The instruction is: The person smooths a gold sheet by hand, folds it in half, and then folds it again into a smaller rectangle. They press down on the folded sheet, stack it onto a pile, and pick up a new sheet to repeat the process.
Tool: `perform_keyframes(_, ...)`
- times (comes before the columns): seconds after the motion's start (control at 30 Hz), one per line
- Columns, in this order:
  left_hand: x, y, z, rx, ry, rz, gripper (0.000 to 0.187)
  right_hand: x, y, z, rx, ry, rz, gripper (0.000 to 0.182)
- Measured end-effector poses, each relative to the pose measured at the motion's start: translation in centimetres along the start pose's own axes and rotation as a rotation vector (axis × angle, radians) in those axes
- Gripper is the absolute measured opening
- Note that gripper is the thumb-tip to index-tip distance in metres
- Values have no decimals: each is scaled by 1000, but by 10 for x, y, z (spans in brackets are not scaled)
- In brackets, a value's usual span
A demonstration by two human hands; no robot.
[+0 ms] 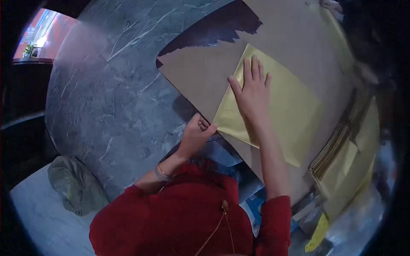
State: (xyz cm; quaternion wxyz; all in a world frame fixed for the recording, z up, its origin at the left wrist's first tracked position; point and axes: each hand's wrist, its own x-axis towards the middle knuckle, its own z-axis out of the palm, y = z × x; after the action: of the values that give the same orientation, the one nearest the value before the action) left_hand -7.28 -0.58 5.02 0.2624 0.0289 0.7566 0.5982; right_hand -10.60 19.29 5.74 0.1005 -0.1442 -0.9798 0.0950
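Observation:
A yellow-gold sheet of paper (290, 106) lies on a brown cardboard board (200, 77) that rests on a grey marble table (115, 89). My right hand (253, 91) lies flat on the left part of the sheet, fingers spread and pointing away from me. My left hand (196, 133) pinches the sheet's near left corner between thumb and fingers, at the board's edge. Both arms wear red sleeves, and a thin bracelet sits on the left wrist.
A stack of yellow and brown sheets (346, 145) lies at the right of the board. Blue printed items (256, 205) sit under the board near me. An olive-green bag (74, 183) rests on a pale seat at lower left. A dark chair stands at the far left.

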Motion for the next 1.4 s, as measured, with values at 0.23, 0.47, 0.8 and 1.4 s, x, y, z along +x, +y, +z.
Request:
perform_keyframes(0.23,0,7,-4,188,-12,-29,28,56,27,18,-6,36,80,69)
perform_keyframes(0.47,0,9,-4,51,-47,-46,24,85,38,29,-2,106,196,71)
perform_keyframes(0.8,5,7,-8,129,-72,-74,25,43,-13,-7,241,383,153,55)
perform_keyframes(1.4,7,8,-23,-32,-186,-209,27,-91,-35,2,-39,178,241,52)
